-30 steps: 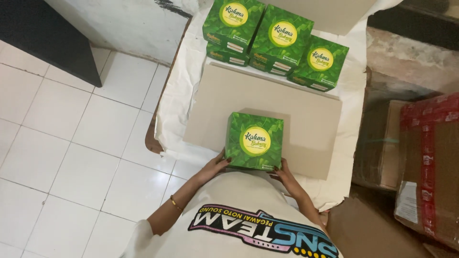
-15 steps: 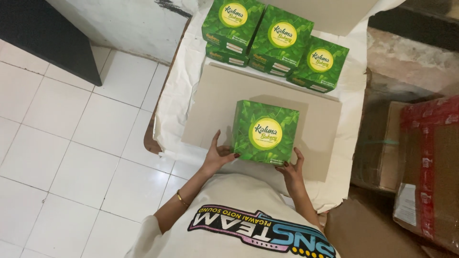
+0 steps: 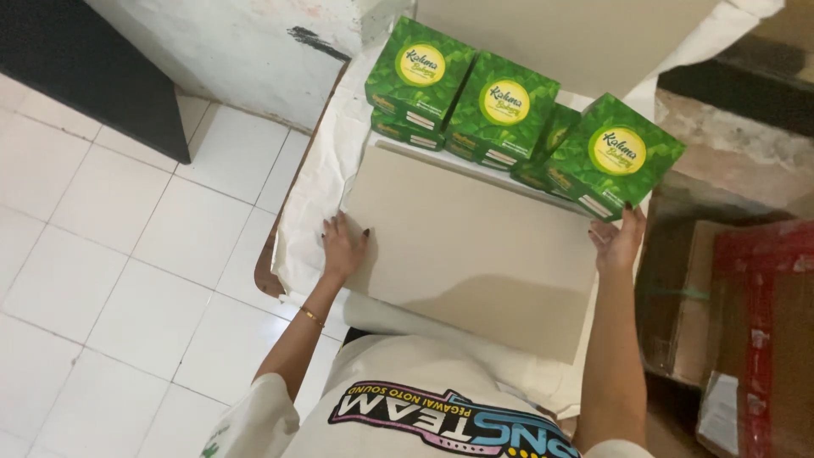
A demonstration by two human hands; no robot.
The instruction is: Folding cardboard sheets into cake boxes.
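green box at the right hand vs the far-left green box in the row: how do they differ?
The right-end green cardboard box is touched by the right hand; the far-left green cardboard box has no hand on it. The right-end box sits at the table's right edge, nearer the person; the far-left one sits farther back. Both are square with a round yellow label.

Left hand (image 3: 342, 246) on beige board (image 3: 475, 246), right hand (image 3: 619, 242) touching green box (image 3: 612, 157)

The green box (image 3: 612, 157) that both hands held over the middle of the beige cardboard sheet (image 3: 475, 246) a second ago now sits at the sheet's far right corner, beside the other green boxes (image 3: 462, 93); the right hand (image 3: 619, 242) touches its near edge; the left hand (image 3: 342, 248) has dropped flat onto the sheet's left edge.
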